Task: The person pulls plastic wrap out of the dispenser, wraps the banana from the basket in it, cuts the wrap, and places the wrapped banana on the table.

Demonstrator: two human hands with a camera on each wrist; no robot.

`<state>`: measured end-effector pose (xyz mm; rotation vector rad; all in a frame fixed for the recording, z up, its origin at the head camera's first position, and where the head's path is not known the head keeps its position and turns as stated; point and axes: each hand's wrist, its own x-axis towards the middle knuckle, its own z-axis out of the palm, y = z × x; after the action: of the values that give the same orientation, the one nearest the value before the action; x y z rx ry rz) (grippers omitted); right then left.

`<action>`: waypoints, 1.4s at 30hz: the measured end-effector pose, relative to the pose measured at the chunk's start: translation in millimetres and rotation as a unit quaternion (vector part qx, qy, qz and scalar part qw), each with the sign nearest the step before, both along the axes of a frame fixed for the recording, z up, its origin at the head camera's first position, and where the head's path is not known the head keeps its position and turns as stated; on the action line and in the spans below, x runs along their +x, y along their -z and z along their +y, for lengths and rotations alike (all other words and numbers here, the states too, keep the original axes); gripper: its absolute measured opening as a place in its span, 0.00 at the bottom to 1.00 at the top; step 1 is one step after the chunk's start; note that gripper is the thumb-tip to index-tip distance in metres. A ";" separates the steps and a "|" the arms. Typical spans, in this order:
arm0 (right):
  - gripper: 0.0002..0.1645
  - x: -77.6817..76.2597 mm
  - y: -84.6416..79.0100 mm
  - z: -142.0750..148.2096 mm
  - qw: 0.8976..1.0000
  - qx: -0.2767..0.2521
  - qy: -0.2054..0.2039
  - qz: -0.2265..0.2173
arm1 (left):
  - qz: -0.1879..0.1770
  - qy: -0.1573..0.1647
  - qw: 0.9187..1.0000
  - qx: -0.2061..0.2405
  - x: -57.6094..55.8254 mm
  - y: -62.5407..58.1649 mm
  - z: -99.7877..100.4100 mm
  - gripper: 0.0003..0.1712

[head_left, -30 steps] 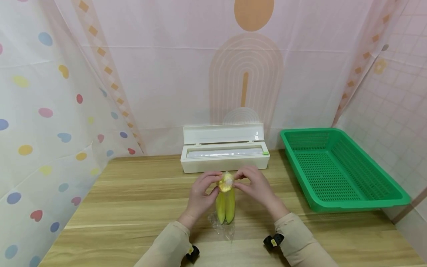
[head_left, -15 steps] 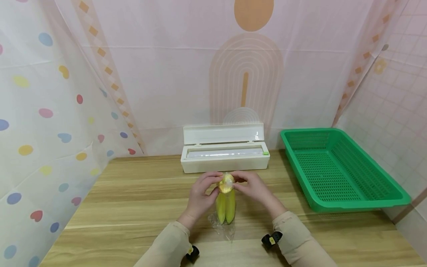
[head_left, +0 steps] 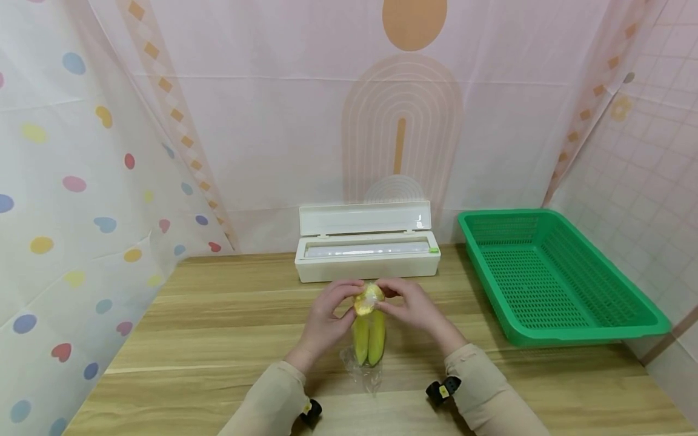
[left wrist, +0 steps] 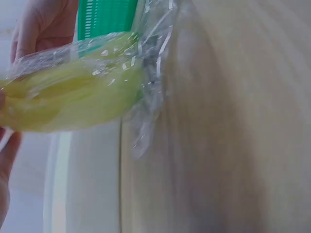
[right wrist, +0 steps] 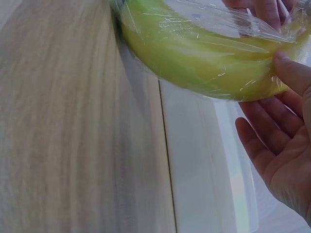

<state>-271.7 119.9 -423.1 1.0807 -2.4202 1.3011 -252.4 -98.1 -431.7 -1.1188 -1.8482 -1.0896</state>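
A bunch of yellow bananas (head_left: pixel 376 339) in clear plastic film stands stem end up between my hands. My left hand (head_left: pixel 328 312) pinches the film-covered stem end (head_left: pixel 366 301) from the left, fingers on top and thumb below. From the other side, my right hand (head_left: pixel 412 306) grips that same end; the right wrist view shows its thumb (right wrist: pixel 291 73) pressed on the wrapped bananas (right wrist: pixel 204 60). Loose crumpled film (left wrist: pixel 148 92) sticks out past the banana tips in the left wrist view. The stem itself is hidden under film and fingers.
Behind the hands stands a white cling film box (head_left: pixel 368 269), its lid (head_left: pixel 365 219) raised and a roll (head_left: pixel 371 249) inside. A green plastic basket (head_left: pixel 589 334) sits to the right on the wooden table (head_left: pixel 218 339). Patterned cloth (head_left: pixel 262 121) hangs behind and at the sides.
My right hand has moved slightly left, in against the stem end. The stem end has turned a little in my fingers, while my left hand stays nearly in place.
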 end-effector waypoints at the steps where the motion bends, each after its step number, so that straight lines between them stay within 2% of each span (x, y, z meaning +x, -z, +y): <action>1: 0.18 0.3 -0.5 0.0 1.000 -0.001 -0.001 0.007 | -0.009 0.002 1.000 -0.013 0.5 -2.0 -1.9 0.28; 4: 0.18 1.4 -2.1 0.4 1.000 -0.004 0.006 0.025 | -0.039 -0.005 0.998 -0.059 2.6 -9.4 -8.0 0.32; 9: 0.19 2.6 -6.5 1.1 0.998 -0.006 0.036 0.043 | -0.069 -0.045 0.989 -0.122 7.9 -23.9 -18.6 0.36; 14: 0.18 2.5 -10.2 0.1 0.996 0.001 0.056 0.064 | -0.071 -0.076 0.988 -0.117 13.3 -36.0 -26.5 0.30; 17: 0.19 2.8 -11.0 -1.4 0.995 0.006 0.068 0.075 | -0.077 -0.081 0.987 -0.116 17.1 -44.1 -27.2 0.22; 19: 0.19 3.6 -11.7 -2.9 0.994 0.009 0.073 0.083 | -0.076 -0.084 0.985 -0.132 19.4 -48.7 -26.0 0.20; 21: 0.19 4.2 -12.5 -5.0 0.992 0.015 0.078 0.097 | -0.061 -0.091 0.981 -0.159 20.9 -52.2 -23.6 0.23; 23: 0.18 4.9 -13.6 -7.5 0.990 0.023 0.082 0.112 | -0.027 -0.111 0.975 -0.192 21.8 -54.0 -20.6 0.28; 27: 0.18 7.0 -15.6 -13.5 0.983 0.040 0.095 0.149 | 0.056 -0.167 0.953 -0.248 22.9 -53.6 -14.2 0.37; 30: 0.19 8.8 -17.1 -17.6 0.979 0.051 0.107 0.166 | 0.090 -0.191 0.941 -0.264 20.9 -50.4 -9.8 0.37; 35: 0.19 11.8 -17.6 -23.5 0.974 0.075 0.128 0.169 | 0.102 -0.202 0.936 -0.268 17.1 -46.4 -5.5 0.39; 40: 0.20 13.9 -18.1 -28.4 0.973 0.079 0.128 0.173 | 0.089 -0.214 0.933 -0.275 15.3 -45.9 -3.9 0.37; 42: 0.20 13.8 -17.7 -30.0 0.973 0.077 0.127 0.178 | 0.083 -0.216 0.934 -0.271 14.7 -45.9 -3.8 0.36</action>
<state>-257.9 89.9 -405.4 0.9078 -2.3166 0.7749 -237.7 -101.9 -385.7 -0.9790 -2.1791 -0.2255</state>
